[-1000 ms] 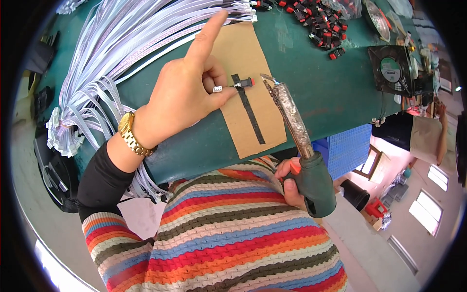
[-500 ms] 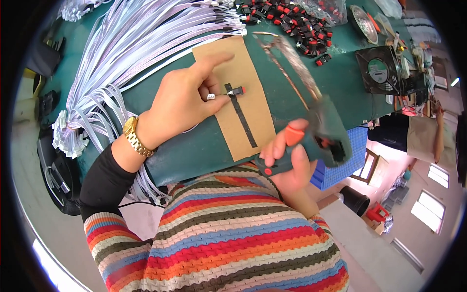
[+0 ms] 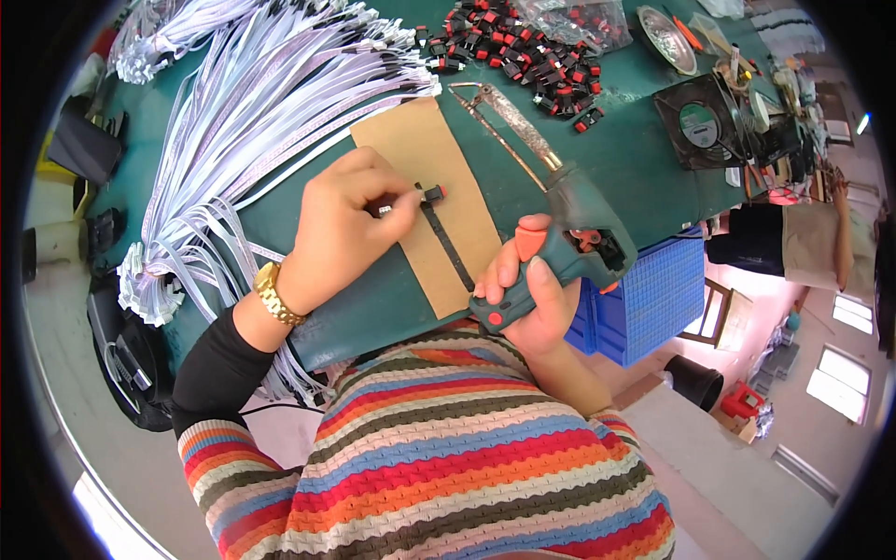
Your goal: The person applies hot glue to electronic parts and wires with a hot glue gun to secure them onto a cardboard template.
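On a brown cardboard piece [image 3: 448,168] marked by a black strip [image 3: 446,241] lies a small black-and-red plug-like part [image 3: 435,193]. My left hand [image 3: 350,210] is closed in a pinch at its left end, thumb and forefinger together. A small white connector [image 3: 384,211] shows beneath the curled fingers; their grip partly hides both pieces. My right hand [image 3: 532,303] is wrapped round a dark green pistol-grip tool [image 3: 574,201] with an orange trigger. Its long, worn metal nose and thin rod point away over the table, right of the cardboard, touching nothing visible.
Bundled white flat cables [image 3: 271,93] spread across the left of the green table [image 3: 635,173]. Several black-and-red parts [image 3: 523,51] are heaped at the back. To the right are a metal dish [image 3: 666,40], a square fan [image 3: 700,126] and a blue crate [image 3: 644,303].
My left forefinger has come down from its raised position into a pinch at the black-and-red part. The right hand's tool has swung slightly left. The whole view has shifted a little.
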The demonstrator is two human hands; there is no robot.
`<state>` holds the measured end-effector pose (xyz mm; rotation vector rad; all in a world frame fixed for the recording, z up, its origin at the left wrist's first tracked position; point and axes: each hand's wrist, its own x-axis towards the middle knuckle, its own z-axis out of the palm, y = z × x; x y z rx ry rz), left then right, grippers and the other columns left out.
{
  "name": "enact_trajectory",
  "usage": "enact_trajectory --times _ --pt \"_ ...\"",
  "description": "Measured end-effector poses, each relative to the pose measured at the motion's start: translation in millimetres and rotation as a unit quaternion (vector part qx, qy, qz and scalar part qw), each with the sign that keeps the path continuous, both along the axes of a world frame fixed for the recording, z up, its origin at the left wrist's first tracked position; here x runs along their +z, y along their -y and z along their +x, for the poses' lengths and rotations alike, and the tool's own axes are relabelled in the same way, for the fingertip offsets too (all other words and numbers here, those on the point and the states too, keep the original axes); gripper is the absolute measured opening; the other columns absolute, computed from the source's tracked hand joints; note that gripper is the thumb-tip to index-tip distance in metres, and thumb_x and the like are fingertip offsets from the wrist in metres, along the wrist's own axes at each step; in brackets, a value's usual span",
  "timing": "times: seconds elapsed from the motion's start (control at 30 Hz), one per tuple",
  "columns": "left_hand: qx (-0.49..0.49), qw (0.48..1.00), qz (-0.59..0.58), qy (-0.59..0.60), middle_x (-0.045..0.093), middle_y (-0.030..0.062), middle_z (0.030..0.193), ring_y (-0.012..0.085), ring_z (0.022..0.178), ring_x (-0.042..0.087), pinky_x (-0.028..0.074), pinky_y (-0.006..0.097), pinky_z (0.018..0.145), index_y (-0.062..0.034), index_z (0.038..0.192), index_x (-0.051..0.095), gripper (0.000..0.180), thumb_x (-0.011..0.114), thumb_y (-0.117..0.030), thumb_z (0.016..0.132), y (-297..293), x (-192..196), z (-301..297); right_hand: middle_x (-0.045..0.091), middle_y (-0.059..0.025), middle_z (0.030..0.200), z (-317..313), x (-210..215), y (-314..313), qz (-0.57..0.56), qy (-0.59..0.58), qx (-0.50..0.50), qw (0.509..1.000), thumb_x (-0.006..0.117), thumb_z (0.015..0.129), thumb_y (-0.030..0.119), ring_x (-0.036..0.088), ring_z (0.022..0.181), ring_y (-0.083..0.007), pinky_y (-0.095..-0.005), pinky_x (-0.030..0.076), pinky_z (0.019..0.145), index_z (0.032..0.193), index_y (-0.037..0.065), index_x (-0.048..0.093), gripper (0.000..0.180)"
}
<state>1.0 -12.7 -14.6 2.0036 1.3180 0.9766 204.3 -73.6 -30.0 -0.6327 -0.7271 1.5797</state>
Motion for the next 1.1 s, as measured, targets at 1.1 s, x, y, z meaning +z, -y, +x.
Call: enact_trajectory --times 1.1 --pt "-0.189 0.893 -0.37 0.171 0.063 0.0053 0.077 0.0072 0.066 0.059 0.048 0.02 0.057 0.0021 0.086 0.057 0.008 0.062 -0.004 0.085 34.3 47.1 0.7 0.06 -0.0104 0.094 -7.9 14.9 8.3 0.073 0.194 0.004 0.978 0.063 0.079 -0.005 0.059 0.084 -0.0158 -0.0295 0.048 0.075 0.121 0.004 0.041 0.048"
